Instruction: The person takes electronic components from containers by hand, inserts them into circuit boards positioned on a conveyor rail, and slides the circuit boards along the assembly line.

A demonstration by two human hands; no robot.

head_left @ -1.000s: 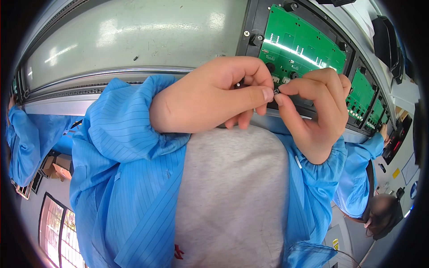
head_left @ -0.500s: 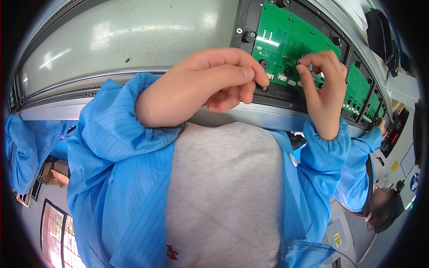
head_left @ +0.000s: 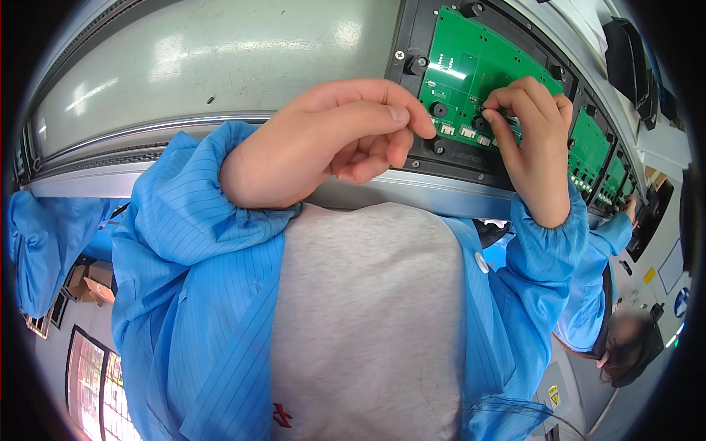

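A green circuit board (head_left: 471,70) lies in a black carrier frame (head_left: 408,84) at the upper right. Along its near edge are white connectors (head_left: 467,132) and a round black buzzer (head_left: 438,109). My right hand (head_left: 533,121) is over the board, thumb and index finger pinched close to its surface near the connectors. Whatever those fingertips hold is too small to name. At the board's near left corner is my left hand (head_left: 346,132), thumb laid along the bent index finger and the other fingers curled. Any part inside it is hidden.
More green boards in carriers (head_left: 588,147) continue to the right along the line. A metal rail (head_left: 154,132) edges the grey-green work surface (head_left: 243,59), where a small dark piece (head_left: 211,99) lies. Another person in blue (head_left: 588,316) works at the far right.
The carrier and its board have shifted slightly to the right. My right fingertips have moved a little left and down over the board; my left hand has drawn slightly left.
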